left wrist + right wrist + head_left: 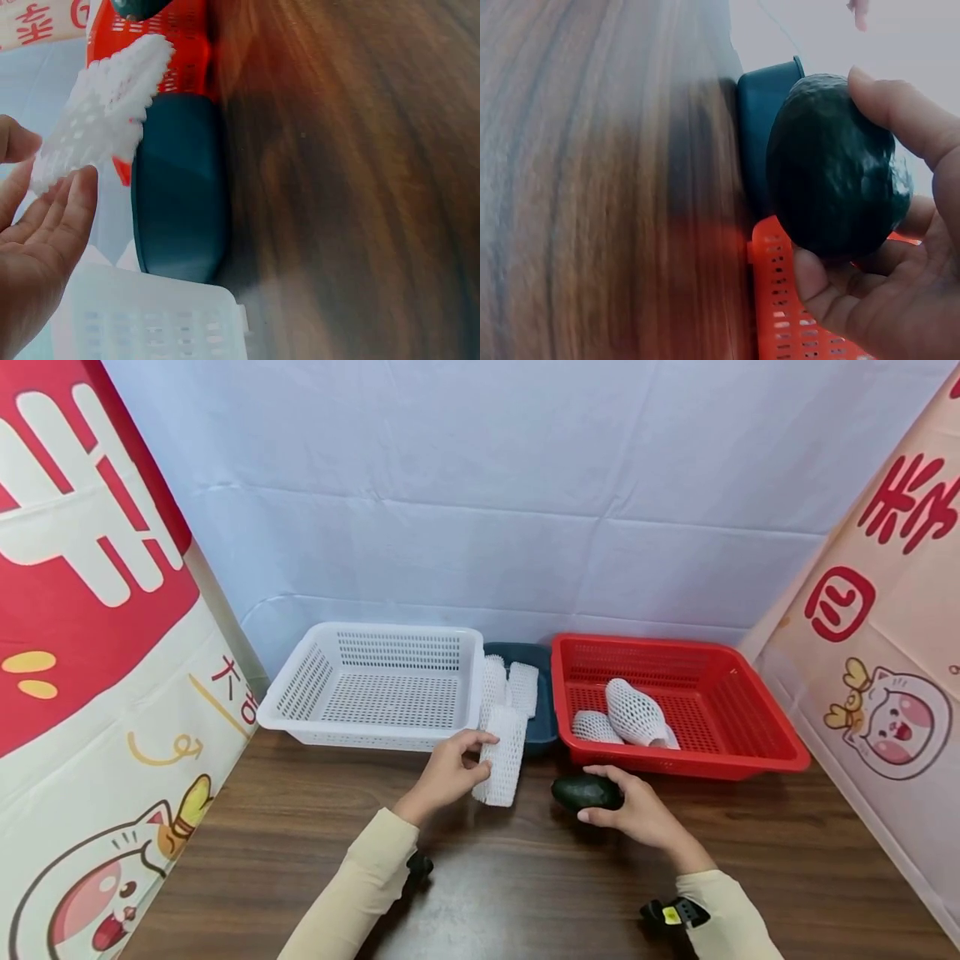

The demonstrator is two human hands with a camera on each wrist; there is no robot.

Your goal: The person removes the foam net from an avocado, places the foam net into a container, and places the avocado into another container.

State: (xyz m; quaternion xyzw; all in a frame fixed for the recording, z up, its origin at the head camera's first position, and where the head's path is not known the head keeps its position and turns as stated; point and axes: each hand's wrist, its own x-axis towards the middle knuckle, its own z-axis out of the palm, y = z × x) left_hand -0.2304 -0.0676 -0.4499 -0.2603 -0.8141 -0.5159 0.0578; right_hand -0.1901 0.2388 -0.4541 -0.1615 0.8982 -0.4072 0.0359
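Note:
My left hand (450,772) pinches a white foam net sleeve (506,758) between thumb and fingers, in front of the dark blue bin. In the left wrist view the sleeve (105,112) slants upward, its far end toward the red basket. A dark green avocado (587,792) is gripped by my right hand (637,810), in front of the red basket's left corner. Close up in the right wrist view, thumb and fingers curl round the glossy avocado (836,169). More foam sleeves (522,687) lie in the blue bin, partly behind the held one.
A white slotted basket (472,693) stands at the left. The dark blue bin (545,718) sits between it and a red basket (780,752) holding foam-wrapped items (633,712). Behind them hangs a pale cloth (480,543); the wooden table (525,893) extends in front.

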